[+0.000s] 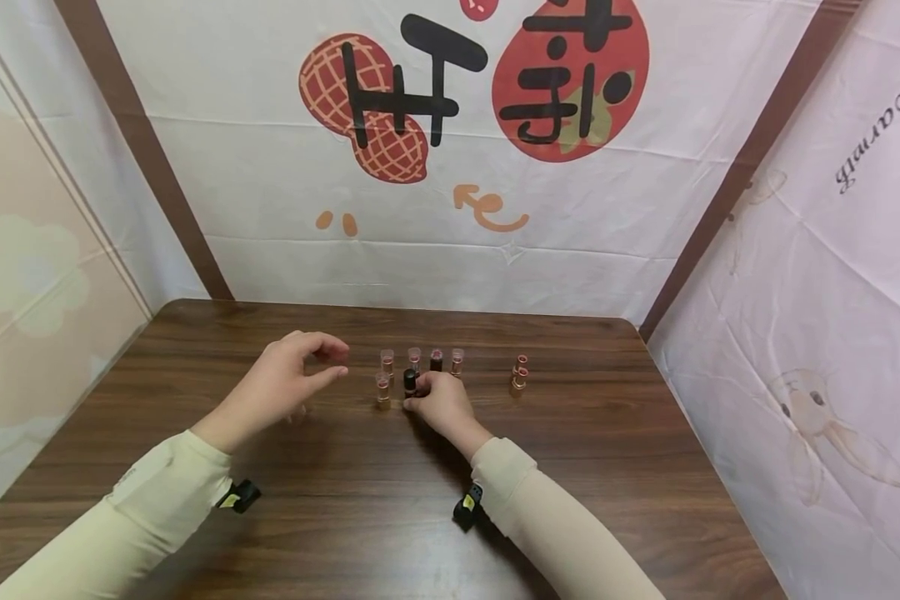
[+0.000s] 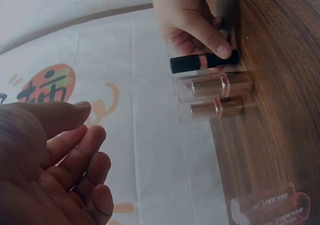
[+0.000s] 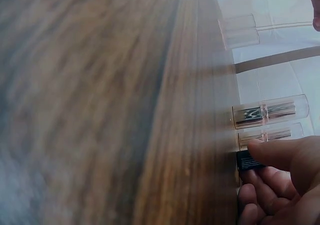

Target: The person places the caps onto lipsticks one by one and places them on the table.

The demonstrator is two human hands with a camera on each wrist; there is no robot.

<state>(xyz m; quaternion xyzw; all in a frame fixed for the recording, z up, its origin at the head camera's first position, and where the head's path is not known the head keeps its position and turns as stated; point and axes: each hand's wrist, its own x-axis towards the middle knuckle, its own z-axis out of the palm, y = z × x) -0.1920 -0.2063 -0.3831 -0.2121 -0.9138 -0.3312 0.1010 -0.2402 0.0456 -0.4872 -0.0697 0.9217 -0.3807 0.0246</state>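
My right hand [image 1: 446, 404] pinches the lower part of a black lipstick tube [image 1: 410, 381] between thumb and fingers. The tube stands upright, with a rose-gold band [image 2: 202, 61] around its middle. Just left of it is a gold lipstick with a clear cap [image 1: 382, 389], and another clear-capped lipstick [image 1: 387, 363] stands behind that one. My left hand [image 1: 292, 379] hovers left of the group, fingers loosely curved and holding nothing. In the right wrist view, the thumb [image 3: 280, 152] lies against the black base [image 3: 248, 161].
Several more lipsticks stand in the back row, among them a black-based one [image 1: 437, 360] and a clear-capped one [image 1: 457, 361]. Two small gold pieces [image 1: 521, 379] stand farther right. Two clear caps [image 2: 270, 205] appear in the left wrist view. White printed curtains [image 1: 420, 275] hang behind the wooden table [image 1: 360, 517].
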